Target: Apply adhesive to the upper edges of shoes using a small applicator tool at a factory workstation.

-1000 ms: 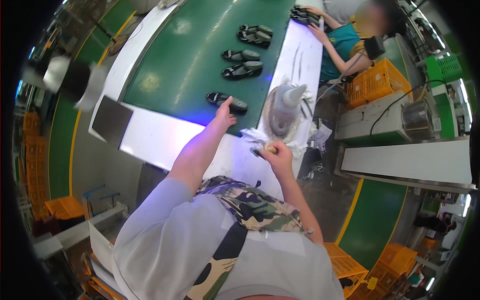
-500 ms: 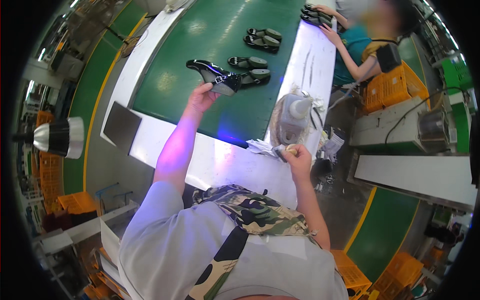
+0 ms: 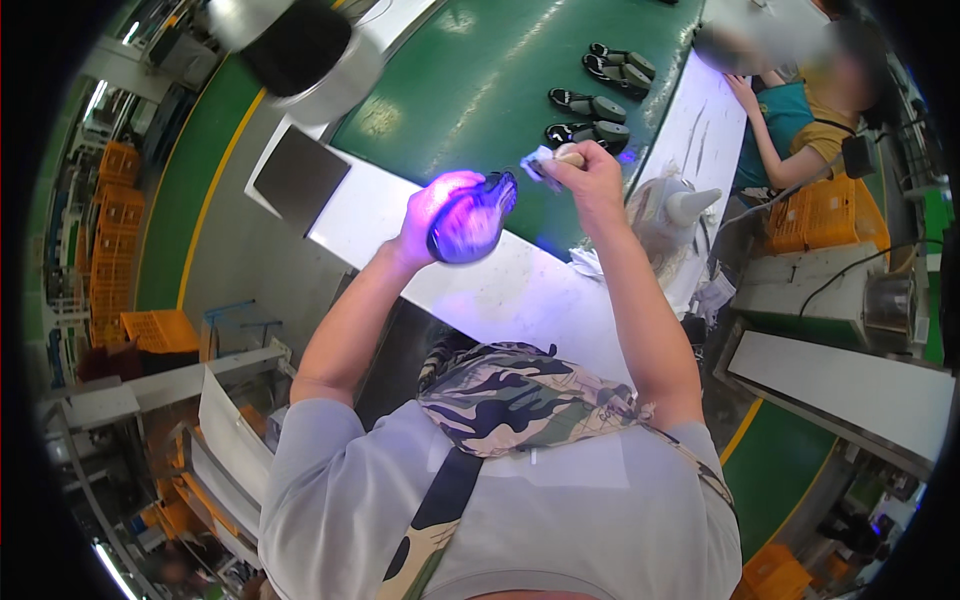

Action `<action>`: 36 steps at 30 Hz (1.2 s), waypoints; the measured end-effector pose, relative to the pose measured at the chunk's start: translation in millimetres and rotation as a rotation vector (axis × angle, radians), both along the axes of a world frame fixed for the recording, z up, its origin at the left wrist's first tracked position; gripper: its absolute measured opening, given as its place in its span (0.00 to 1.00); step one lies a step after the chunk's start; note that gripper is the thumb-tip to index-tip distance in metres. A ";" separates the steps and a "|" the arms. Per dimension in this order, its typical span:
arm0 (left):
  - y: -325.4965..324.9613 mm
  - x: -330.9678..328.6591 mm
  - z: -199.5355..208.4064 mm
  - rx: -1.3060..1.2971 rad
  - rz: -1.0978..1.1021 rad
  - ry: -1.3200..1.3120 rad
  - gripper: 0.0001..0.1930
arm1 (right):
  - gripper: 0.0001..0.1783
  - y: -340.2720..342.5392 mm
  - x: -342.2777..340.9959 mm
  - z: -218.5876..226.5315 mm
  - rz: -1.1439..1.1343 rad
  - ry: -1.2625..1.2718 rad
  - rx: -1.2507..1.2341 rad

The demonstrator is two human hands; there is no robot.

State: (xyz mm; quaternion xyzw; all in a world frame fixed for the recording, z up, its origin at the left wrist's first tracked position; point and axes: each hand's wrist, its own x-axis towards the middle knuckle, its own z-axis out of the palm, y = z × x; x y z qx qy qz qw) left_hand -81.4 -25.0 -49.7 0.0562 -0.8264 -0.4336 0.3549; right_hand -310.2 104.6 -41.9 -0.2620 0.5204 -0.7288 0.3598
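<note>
A glossy black shoe [image 3: 475, 222] is in my left hand [image 3: 422, 212], whose fingers are closed round its side. Purple-blue light falls on both, and the shoe is smeared by motion. My right hand [image 3: 592, 182] is up over the green belt, a little right of the shoe and apart from it. It pinches a small whitish wad of cloth [image 3: 538, 162]; a pale piece by the fingertips is too small to name. Beyond it, several black strapped shoes [image 3: 590, 108] lie on the green belt [image 3: 440, 110].
A clear plastic bottle with a pointed nozzle [image 3: 690, 208] stands on the white ledge to the right, crumpled cloth [image 3: 585, 262] near it. A dark flat panel [image 3: 300, 182] lies at the left corner. A lamp-like metal cylinder [image 3: 300, 50] hangs upper left. A co-worker [image 3: 800, 130] sits far right.
My left hand has brought the shoe nearer and turned it. My right hand has risen from beside the bottle with the cloth toward the shoe. The whole view has shifted.
</note>
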 end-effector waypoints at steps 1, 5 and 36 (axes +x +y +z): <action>-0.9 14.3 11.0 -0.221 0.002 -0.043 0.26 | 0.11 -9.1 13.1 3.6 0.087 -0.036 -0.067; 6.7 61.8 54.0 -0.510 0.065 0.007 0.23 | 0.11 -33.6 65.6 21.2 0.184 -0.013 -0.031; 32.5 345.8 62.6 0.477 0.249 -0.603 0.35 | 0.12 -126.9 321.9 68.7 0.914 0.212 -0.270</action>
